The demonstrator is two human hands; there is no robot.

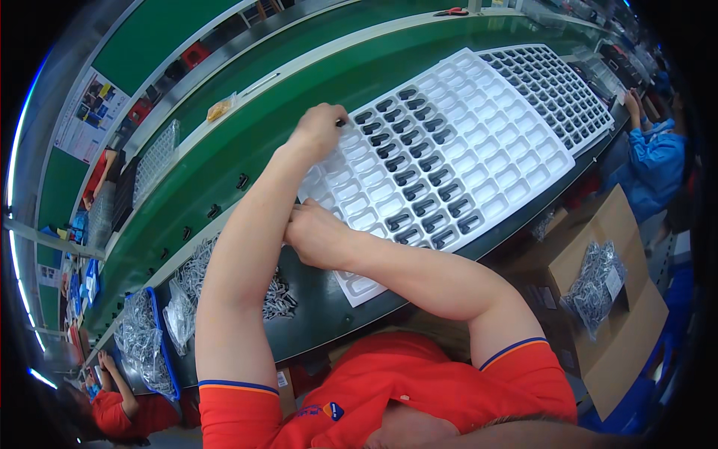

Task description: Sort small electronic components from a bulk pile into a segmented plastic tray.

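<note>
A white plastic tray (516, 123) with rows of moulded pockets lies slanted in front of me. Small black plastic parts (407, 176) fill several pockets in its middle rows; other pockets on both sides hold none. My left hand (320, 131) is over the tray's far left corner, fingers pinched on a small black part (341, 122). By the tray's near left edge, my right hand (318, 236) is closed with fingers curled. Its fingertips are partly hidden behind my left forearm, so what it holds cannot be made out.
A second tray (550, 93) full of black parts adjoins at right. Loose black parts (241, 181) lie along the green belt (224, 153). Metal pieces (278, 295) and bagged ones (142, 340) lie left. A cardboard box (613, 359) stands right. Co-workers sit at both sides.
</note>
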